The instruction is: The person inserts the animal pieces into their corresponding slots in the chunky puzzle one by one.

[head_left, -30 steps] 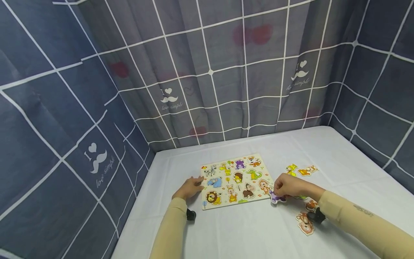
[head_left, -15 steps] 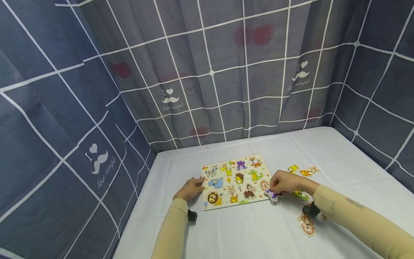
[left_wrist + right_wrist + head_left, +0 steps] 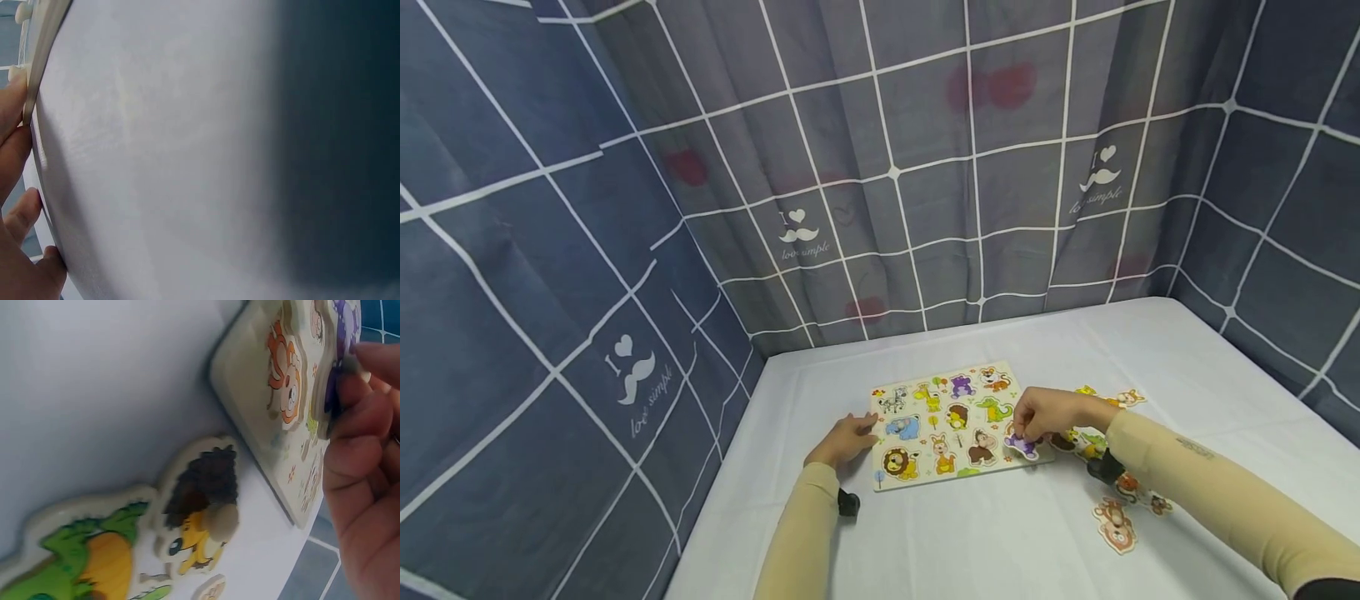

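Purple puzzle piece (image 3: pixel 1022 447): pinched by knob (image 3: pixel 355 365), apparently for control, in right grip (image 3: pixel 1037 414), above near-right corner of puzzle board (image 3: pixel 925 458). Left edge: touched, presumably steadied, by extended left grip (image 3: pixel 841 440).

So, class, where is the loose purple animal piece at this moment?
In the head view, the purple piece is pinched in the right hand at the near right corner of the puzzle board, just right of the monkey picture.
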Demonstrator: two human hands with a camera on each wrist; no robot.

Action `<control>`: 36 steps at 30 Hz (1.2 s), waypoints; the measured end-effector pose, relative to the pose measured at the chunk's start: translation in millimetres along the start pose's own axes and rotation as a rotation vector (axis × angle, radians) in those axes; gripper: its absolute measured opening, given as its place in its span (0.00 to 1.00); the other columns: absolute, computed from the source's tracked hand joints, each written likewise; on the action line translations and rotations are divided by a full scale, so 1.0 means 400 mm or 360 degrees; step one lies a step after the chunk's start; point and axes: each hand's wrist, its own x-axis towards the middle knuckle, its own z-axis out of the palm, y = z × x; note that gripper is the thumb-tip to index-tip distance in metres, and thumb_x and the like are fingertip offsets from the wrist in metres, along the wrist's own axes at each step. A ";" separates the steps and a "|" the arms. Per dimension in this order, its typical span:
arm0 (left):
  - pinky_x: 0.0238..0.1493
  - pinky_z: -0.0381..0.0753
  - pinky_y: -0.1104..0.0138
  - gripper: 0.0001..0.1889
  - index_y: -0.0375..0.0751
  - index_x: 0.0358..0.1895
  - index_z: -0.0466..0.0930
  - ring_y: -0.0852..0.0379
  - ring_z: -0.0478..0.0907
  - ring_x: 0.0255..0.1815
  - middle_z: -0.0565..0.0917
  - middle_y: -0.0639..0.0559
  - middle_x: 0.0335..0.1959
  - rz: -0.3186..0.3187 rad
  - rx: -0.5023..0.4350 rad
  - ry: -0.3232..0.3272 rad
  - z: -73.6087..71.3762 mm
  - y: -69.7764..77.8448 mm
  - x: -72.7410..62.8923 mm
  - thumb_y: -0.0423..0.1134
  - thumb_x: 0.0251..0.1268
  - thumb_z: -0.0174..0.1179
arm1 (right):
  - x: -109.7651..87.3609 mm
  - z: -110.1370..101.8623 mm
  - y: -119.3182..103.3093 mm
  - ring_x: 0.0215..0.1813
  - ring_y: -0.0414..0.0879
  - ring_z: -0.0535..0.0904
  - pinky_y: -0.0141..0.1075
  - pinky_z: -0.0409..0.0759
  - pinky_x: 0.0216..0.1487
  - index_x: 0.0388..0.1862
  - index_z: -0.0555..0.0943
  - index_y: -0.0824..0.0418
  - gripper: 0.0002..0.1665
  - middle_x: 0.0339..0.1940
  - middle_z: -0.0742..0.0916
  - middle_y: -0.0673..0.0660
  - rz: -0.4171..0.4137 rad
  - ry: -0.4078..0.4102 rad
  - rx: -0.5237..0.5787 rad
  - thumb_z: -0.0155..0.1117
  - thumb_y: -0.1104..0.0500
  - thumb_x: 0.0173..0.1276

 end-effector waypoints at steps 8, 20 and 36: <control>0.80 0.45 0.40 0.28 0.54 0.71 0.72 0.38 0.46 0.83 0.58 0.42 0.80 0.0023 -0.0007 -0.0011 0.000 0.002 -0.003 0.43 0.69 0.63 | 0.036 -0.018 -0.010 0.24 0.39 0.74 0.26 0.70 0.24 0.30 0.87 0.63 0.09 0.23 0.86 0.51 0.0031 -0.0118 -0.0067 0.63 0.74 0.57; 0.80 0.45 0.39 0.28 0.54 0.70 0.73 0.38 0.46 0.83 0.58 0.43 0.80 0.0017 -0.0028 0.0007 0.004 -0.004 0.004 0.43 0.68 0.64 | 0.097 -0.056 -0.021 0.25 0.39 0.74 0.29 0.71 0.27 0.31 0.87 0.63 0.08 0.25 0.87 0.50 0.0126 -0.0197 -0.0186 0.65 0.73 0.61; 0.79 0.45 0.37 0.27 0.54 0.70 0.73 0.34 0.46 0.82 0.55 0.38 0.81 0.0026 -0.0023 0.0022 0.004 0.003 -0.014 0.42 0.68 0.63 | 0.175 -0.111 -0.031 0.24 0.37 0.72 0.30 0.69 0.28 0.32 0.85 0.68 0.08 0.22 0.82 0.48 0.0117 -0.0250 -0.0207 0.62 0.76 0.59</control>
